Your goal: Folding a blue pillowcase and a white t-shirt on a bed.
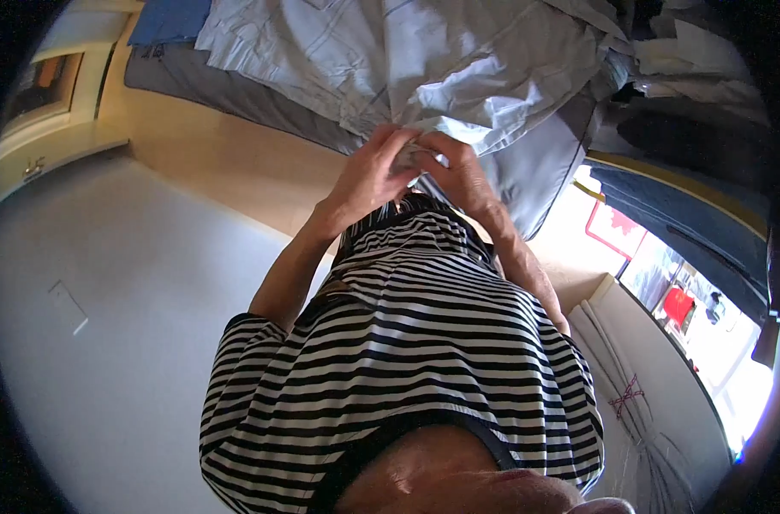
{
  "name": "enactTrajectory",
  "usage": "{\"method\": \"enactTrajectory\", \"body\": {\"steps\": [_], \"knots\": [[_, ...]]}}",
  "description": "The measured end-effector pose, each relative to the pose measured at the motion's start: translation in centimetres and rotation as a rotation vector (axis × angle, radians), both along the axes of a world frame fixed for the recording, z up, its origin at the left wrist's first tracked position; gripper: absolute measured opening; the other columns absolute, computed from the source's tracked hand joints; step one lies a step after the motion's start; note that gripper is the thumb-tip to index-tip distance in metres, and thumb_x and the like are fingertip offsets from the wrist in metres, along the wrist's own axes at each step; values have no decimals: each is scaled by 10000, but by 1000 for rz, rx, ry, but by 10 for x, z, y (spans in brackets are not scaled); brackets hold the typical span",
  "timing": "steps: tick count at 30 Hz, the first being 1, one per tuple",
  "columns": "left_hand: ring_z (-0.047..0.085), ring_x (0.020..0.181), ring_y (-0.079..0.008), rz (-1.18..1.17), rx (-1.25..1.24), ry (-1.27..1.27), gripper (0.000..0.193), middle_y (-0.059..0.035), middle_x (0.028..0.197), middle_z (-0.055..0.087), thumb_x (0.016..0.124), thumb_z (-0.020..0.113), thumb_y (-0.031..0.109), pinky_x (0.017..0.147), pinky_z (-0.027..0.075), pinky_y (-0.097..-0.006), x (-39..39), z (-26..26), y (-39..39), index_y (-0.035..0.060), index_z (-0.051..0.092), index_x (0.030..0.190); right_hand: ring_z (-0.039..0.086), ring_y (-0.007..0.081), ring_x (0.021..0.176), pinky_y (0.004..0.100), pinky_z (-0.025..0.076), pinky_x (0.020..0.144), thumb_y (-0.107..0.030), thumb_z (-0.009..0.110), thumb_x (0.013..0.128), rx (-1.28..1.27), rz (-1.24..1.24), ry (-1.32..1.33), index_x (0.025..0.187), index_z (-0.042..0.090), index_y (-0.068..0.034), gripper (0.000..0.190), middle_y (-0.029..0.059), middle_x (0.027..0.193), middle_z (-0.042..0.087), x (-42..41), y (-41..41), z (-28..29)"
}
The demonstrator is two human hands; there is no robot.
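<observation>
A large, creased white cloth [338, 70], likely a sheet, spreads over a grey mattress [248, 90] in front of me. Its near edge gathers into a bunch close to my waist. My left hand [377, 167] grips this bunch from the left, fingers curled around the fabric. From the right, my right hand [457, 164] pinches the same edge, thumb and fingers bent close to the left fingertips. The exact finger contact between the hands is partly hidden by the cloth folds.
Blue folded fabric [171, 22] lies at the mattress's far left corner. A pale wooden panel [197, 141] runs beneath the mattress. To the right are a window [704, 321], a tied-back curtain [627, 398] and crumpled pale fabric [692, 51]. A cabinet [56, 160] stands left.
</observation>
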State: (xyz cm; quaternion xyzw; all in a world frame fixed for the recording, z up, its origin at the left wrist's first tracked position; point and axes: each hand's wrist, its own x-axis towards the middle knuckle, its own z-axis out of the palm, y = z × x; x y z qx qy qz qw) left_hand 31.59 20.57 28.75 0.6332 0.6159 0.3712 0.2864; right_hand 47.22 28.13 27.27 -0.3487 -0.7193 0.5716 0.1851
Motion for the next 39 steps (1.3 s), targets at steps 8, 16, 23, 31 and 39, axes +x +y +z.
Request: {"method": "enactTrajectory", "body": {"steps": [8, 16, 23, 31, 39], "knots": [[601, 765, -293, 252, 5, 74, 171, -168, 867, 582, 816, 591, 39, 677, 470, -357, -41, 24, -49, -13, 545, 972, 537, 261, 1012, 350, 429, 869, -104, 676, 741, 238, 166, 48, 1077, 600, -41, 350, 117, 1086, 570, -11, 22, -4], [554, 926, -262, 713, 420, 439, 234, -147, 994, 589, 864, 532, 136, 846, 431, -368, -132, 136, -145, -34, 584, 1016, 503, 255, 1080, 396, 362, 937, -30, 579, 721, 807, -136, -264, 1057, 628, -110, 348, 76, 1104, 582, 16, 103, -101], [582, 926, -271, 1428, 431, 1215, 227, -153, 1015, 596, 856, 556, 138, 815, 474, -355, -156, 263, -220, -44, 592, 989, 608, 306, 775, 391, 460, 717, -169, 549, 843, 360, 18, -250, 898, 628, -51, 152, 129, 767, 635, 23, 91, -110], [583, 847, -259, 1542, 541, 1019, 323, -169, 929, 590, 850, 513, 198, 760, 483, -362, -209, 295, -230, -94, 577, 974, 600, 340, 872, 420, 471, 737, -253, 597, 775, 39, -333, -546, 924, 608, -51, 251, 193, 868, 616, 115, 28, -274], [601, 891, -310, 1358, 587, 724, 348, -269, 966, 592, 900, 526, 168, 829, 480, -388, -267, 280, -202, -170, 501, 980, 500, 344, 1076, 460, 443, 861, -244, 657, 736, 181, -735, -826, 1186, 489, -176, 484, 134, 1163, 501, 169, 124, -298]]}}
